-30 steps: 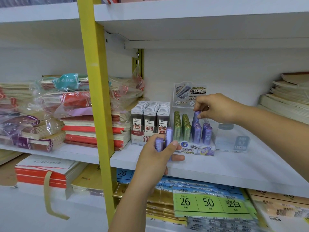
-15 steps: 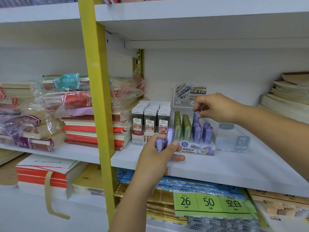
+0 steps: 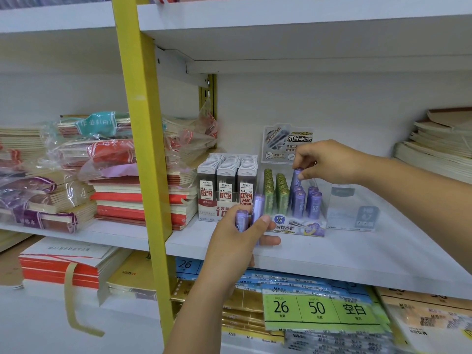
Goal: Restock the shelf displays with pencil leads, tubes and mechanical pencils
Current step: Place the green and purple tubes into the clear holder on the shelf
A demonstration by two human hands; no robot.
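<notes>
Closest to us, the left hand [image 3: 235,241] is curled round two spare tubes [image 3: 258,208], purple ones, and holds them up just in front of the shelf [image 3: 357,256] edge. Its thumb presses on the side of them. Just past it, the box [image 3: 301,227] stands on the shelf. It has green tubes [image 3: 279,192] standing on its left side and purple tubes [image 3: 307,200] on its right. The right hand [image 3: 329,162] reaches over the box, and its fingers pinch the top of one tube [image 3: 295,181], which leans a bit behind the front purple ones. It looks partly in, not all the way down. If the hand pushes while the tube leans, it could knock over the tubes next to it, since they stand close and tall. The box looks light, so a hard push could slide it back or tip it. The left hand's hold looks loose, so a spare tube could slip and drop to the shelf below. Left of the box stand grey lead packs [image 3: 226,180], touching it. At the back, the box's card [image 3: 286,141] sticks up near the wall.
</notes>
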